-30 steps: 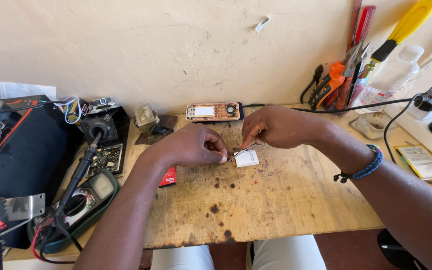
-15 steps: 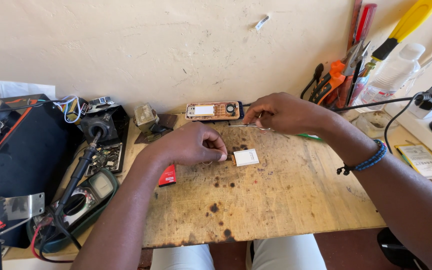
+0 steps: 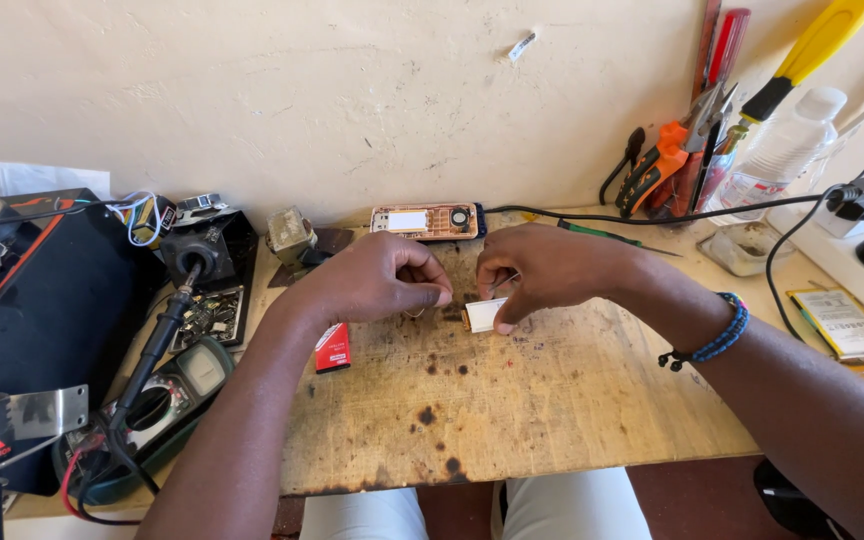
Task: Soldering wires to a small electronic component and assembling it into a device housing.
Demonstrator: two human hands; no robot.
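A: Where do you have the hands?

B: Both are over the middle of the wooden surface (image 3: 552,420), close together. My right hand (image 3: 552,272) has a small white part (image 3: 484,314) pinched between thumb and fingertips, low, just at the wood; I cannot tell whether it touches the wood. The grip is narrow and closed around that part.

A: And the left?

B: My left hand (image 3: 377,282) is curled, fingers drawn in toward the thumb, just beside the white part. Whether it holds anything I cannot tell; the fingers hide the inside of the grip.

A: What lies around them?

B: Behind the hands, against the wall, an open phone board (image 3: 426,221) with a black cable (image 3: 652,215) running off to the right. A green screwdriver (image 3: 607,235) lies just behind my right wrist. Left of my left forearm a small red packet (image 3: 332,347) lies flat on the wood.

A: Further out?

B: At far left a soldering iron (image 3: 167,335) leans over a green multimeter (image 3: 172,390). At far right pliers (image 3: 652,170) and screwdrivers (image 3: 727,45) stand against the wall, next to a clear bottle (image 3: 782,150). My right wrist wears a blue bead bracelet (image 3: 717,340).
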